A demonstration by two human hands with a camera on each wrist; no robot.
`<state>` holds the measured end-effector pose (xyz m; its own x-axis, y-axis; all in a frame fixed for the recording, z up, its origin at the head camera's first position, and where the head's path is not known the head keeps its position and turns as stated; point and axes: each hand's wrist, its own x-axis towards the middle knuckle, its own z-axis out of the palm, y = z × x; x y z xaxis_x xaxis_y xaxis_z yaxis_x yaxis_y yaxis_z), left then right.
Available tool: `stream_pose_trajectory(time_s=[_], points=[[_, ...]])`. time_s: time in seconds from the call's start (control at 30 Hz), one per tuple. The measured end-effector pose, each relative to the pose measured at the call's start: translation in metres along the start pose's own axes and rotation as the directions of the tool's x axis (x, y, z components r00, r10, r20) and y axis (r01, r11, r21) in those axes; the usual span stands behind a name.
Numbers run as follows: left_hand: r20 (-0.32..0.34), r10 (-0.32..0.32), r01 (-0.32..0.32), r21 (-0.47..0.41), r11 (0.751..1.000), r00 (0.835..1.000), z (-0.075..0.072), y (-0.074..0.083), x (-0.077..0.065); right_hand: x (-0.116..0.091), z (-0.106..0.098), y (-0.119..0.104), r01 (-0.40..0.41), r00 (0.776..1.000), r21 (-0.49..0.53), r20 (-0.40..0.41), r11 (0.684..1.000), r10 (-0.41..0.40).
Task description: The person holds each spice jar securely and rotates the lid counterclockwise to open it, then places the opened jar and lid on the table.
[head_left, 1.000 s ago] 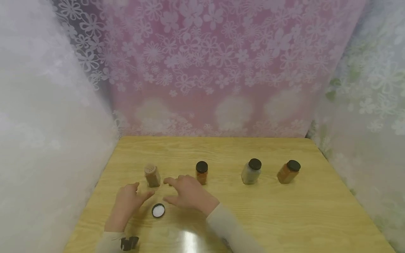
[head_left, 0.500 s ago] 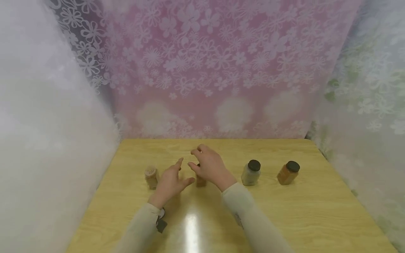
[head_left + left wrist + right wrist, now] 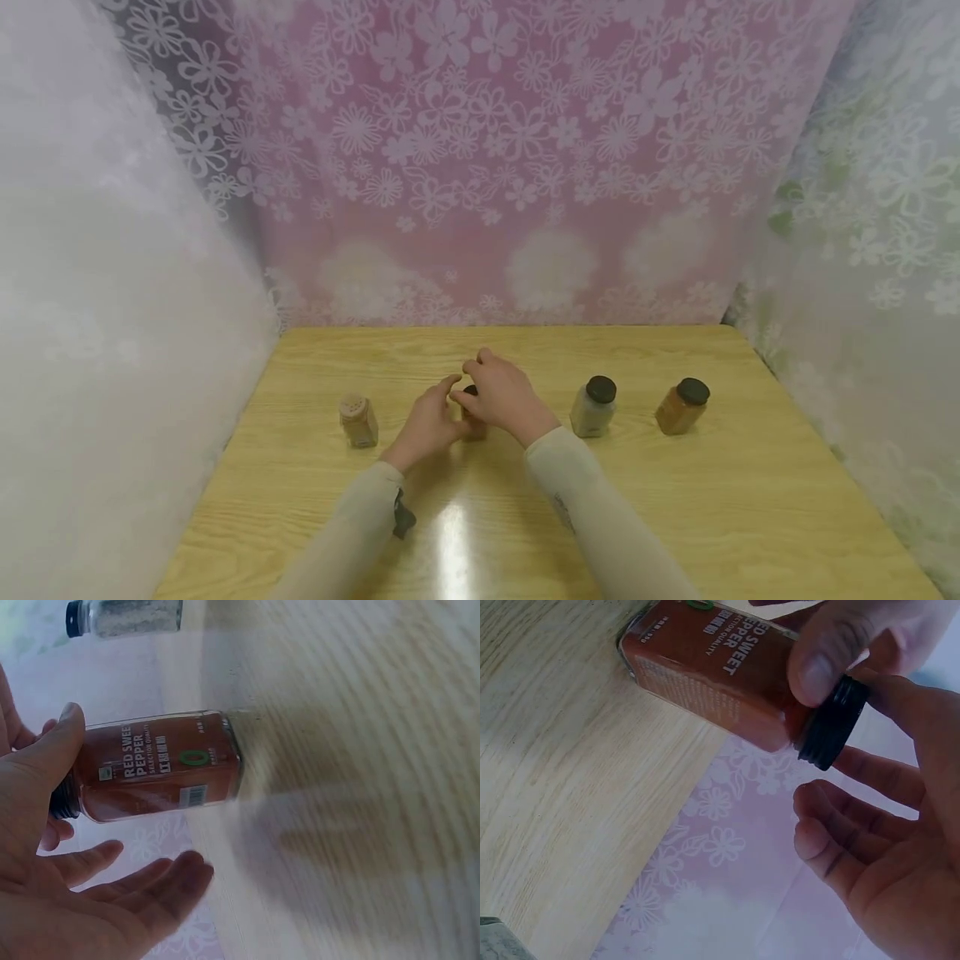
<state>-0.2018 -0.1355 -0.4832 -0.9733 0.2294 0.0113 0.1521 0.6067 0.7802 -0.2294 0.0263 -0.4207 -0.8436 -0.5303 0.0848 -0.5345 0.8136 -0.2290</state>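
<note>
A glass jar of red sweet pepper [image 3: 161,769] with a black lid [image 3: 832,724] stands on the table between both hands. My left hand [image 3: 427,425] holds the jar near its shoulder; in the right wrist view its thumb [image 3: 815,679] presses the glass just below the lid. In the left wrist view its other fingers [image 3: 161,889] hang loosely bent beside the jar. My right hand [image 3: 506,400] comes from the other side and grips the lid with thumb and forefinger, its remaining fingers [image 3: 829,825] curled loosely apart from it.
On the left stands a jar with a bare, perforated shaker top [image 3: 358,421]. Farther right are a black-lidded jar of pale contents [image 3: 593,408] and a black-lidded orange-brown one [image 3: 682,407]. Floral cloth [image 3: 487,167] surrounds the wooden table [image 3: 712,517].
Both hands have moved right from the uncapped jar to the red pepper jar. The left hand has closed in on it. The loose lid on the table is now hidden by the left arm.
</note>
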Motion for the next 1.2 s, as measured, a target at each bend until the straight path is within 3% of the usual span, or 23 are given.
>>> stream_pose_trajectory(time_s=[0.33,0.57,0.87,1.2], points=[[0.005,-0.060,0.061,-0.020,0.998,0.998,0.000,0.003,0.006,0.000,0.003,0.000,-0.029,0.997,0.083,0.078,0.996,0.023],[0.082,-0.004,0.010,-0.073,0.997,0.997,0.002,-0.005,0.012,-0.001,0.006,-0.001,-0.044,0.995,0.109,0.095,0.993,0.034],[0.154,0.093,-0.088,-0.041,0.995,0.984,-0.002,-0.008,0.019,-0.008,0.012,0.004,0.051,0.997,0.134,0.058,0.990,-0.059],[0.179,0.095,-0.097,0.002,0.995,0.979,-0.003,-0.011,0.025,-0.007,0.015,0.007,0.146,0.989,0.068,0.018,0.987,-0.148]])
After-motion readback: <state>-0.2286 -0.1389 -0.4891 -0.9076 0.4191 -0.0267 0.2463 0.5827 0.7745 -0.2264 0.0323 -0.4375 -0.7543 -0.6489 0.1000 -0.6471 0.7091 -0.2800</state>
